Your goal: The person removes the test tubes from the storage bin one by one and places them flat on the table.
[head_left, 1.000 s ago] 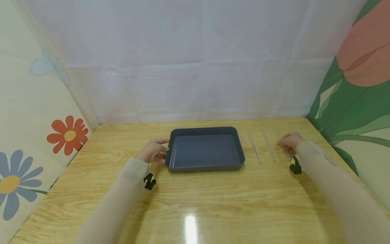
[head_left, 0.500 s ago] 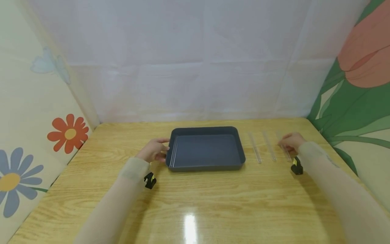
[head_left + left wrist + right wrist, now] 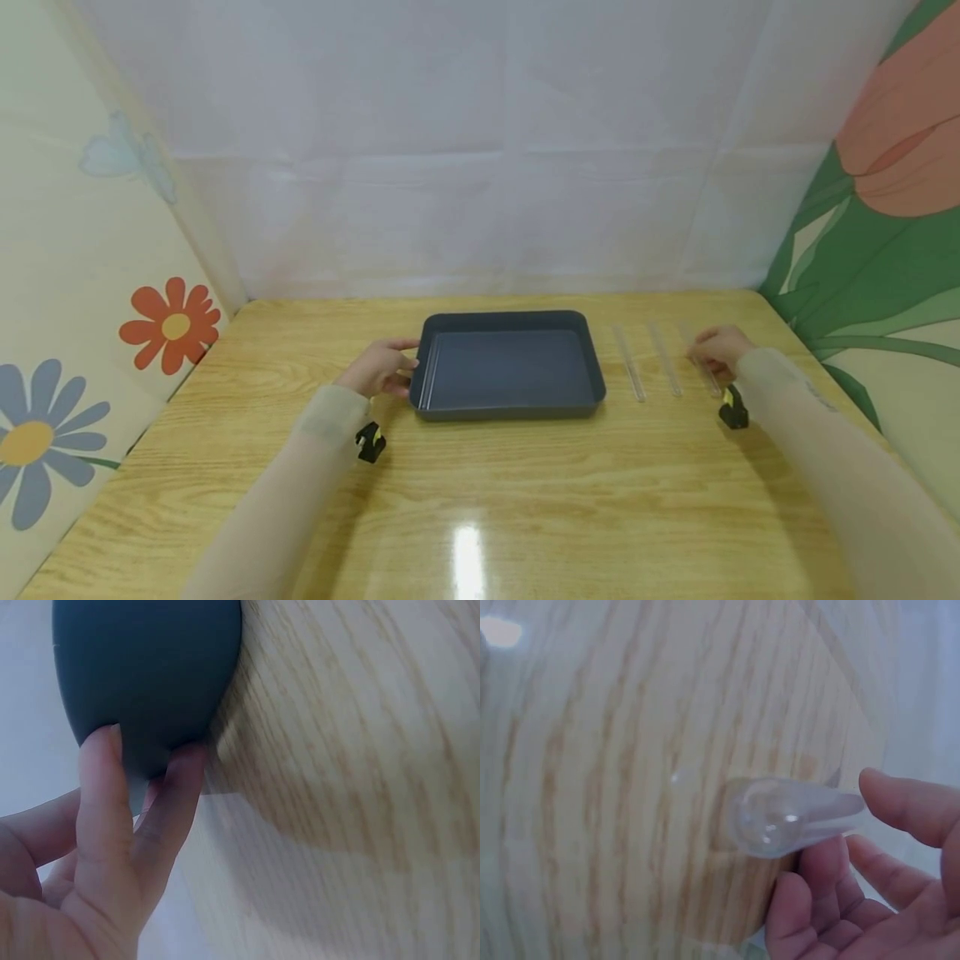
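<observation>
Against a dark-grey rectangular tray (image 3: 513, 368), the left hand (image 3: 377, 368) rests, fingers extended. The right hand (image 3: 722, 350) pinches a clear round-ended tube (image 3: 780, 817).

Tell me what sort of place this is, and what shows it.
Probably a staged tabletop workspace indoors: a yellowish wood-grain table bears a dark grey rectangular tray, a creased whitish sheet hangs behind, and a cream panel printed with flowers stands at the left.
</observation>
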A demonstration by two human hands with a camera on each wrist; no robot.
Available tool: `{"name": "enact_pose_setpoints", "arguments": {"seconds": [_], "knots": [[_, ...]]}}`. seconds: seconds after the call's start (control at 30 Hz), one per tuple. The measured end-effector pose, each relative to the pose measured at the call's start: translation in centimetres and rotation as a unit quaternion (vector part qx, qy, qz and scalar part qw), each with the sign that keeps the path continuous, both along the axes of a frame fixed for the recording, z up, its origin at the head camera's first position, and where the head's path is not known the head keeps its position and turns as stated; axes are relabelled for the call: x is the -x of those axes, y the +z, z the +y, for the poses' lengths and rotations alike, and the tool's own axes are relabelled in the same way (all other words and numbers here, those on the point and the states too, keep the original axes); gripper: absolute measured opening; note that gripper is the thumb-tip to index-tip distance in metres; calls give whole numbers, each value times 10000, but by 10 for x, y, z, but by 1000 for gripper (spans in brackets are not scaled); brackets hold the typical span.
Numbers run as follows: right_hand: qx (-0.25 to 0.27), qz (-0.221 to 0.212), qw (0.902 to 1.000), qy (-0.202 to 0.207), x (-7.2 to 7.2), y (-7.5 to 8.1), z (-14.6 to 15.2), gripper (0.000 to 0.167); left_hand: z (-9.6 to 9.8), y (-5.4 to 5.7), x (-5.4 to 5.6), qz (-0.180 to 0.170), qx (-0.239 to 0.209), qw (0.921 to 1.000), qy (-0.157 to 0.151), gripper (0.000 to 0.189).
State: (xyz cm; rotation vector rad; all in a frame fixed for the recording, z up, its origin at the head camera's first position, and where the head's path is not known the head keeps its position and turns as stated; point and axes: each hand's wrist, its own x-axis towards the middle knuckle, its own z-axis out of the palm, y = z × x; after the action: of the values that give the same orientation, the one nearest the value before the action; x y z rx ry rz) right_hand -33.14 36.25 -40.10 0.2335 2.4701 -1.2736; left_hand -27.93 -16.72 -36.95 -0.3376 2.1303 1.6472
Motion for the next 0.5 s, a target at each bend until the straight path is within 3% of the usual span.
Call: {"name": "enact_pose_setpoints", "arguments": {"seconds": [0.17, 0.2, 0.33, 0.5], "knots": [[82, -73, 9999, -93, -3, 3, 1, 67, 1, 0, 1, -3, -13, 10000, 28, 56], [44, -133, 9998, -105, -11, 15, -7, 66, 1, 0, 1, -3, -10, 10000, 19, 56], [97, -246, 9996, -119, -13, 18, -5, 67, 1, 0, 1, 14, 3, 10000, -28, 56], [-17, -59, 10000, -43, -18, 26, -4, 64, 0, 0, -1, 47, 80, 9999, -49, 56]]}}
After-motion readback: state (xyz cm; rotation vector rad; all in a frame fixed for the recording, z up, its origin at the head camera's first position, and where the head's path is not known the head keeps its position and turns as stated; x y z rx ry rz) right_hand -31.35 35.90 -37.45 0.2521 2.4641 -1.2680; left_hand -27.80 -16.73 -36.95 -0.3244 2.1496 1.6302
